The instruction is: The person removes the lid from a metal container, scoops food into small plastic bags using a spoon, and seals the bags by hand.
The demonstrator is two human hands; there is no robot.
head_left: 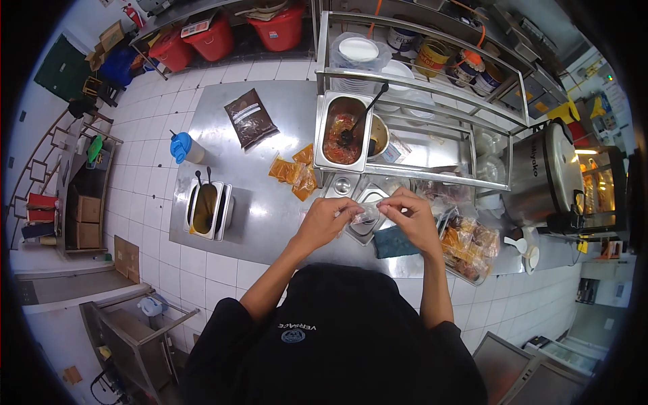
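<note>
Between my hands stretches a small clear plastic bag (368, 214), looking empty. My left hand (327, 221) pinches one side of it, and my right hand (413, 217) grips the other side. Below the bag are steel lids (365, 231) on the table. Close to my right wrist lies a dark teal folded cloth (395, 243). Beyond my hands, a steel pan (344, 138) holds a chunky red sauce with a black-handled ladle in it. Several flat packets of orange sauce (295, 173) lie to the left of that pan.
The steel table (260, 229) carries a bag of dark brown sauce (250, 119), a blue-lidded bottle (182, 148) and narrow pans with ladles (206, 208). At right are a tray of bagged food (469, 250) and a large steel cooker (544, 177). A metal rack (422, 79) rises at the back.
</note>
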